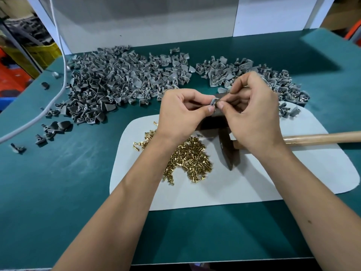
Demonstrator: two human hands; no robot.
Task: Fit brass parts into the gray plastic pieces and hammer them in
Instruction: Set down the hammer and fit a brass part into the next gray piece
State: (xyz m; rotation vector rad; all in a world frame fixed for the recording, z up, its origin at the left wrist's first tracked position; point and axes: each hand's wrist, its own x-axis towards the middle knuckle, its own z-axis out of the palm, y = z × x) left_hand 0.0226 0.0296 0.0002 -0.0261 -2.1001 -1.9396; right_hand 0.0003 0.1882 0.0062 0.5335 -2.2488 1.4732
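My left hand (pixel 180 112) pinches a small gray plastic piece (pixel 213 101) between thumb and forefinger, above the middle of the table. My right hand (pixel 252 112) meets it from the right, its thumb and forefinger pinched at the same piece; whatever it holds there is too small to see. Below my hands a heap of brass parts (pixel 187 159) lies on a white mat (pixel 254 178). A hammer (pixel 230 151) with a dark head and wooden handle (pixel 322 137) lies on the mat, under my right hand. A dark block (pixel 213 124) sits beneath my hands, partly hidden.
A large pile of gray plastic pieces (pixel 117 83) covers the green table (pixel 68 173) at the back left; a smaller pile (pixel 259 75) lies at the back right. A white cable (pixel 58 75) runs down the left side. White panels (pixel 136 22) stand behind.
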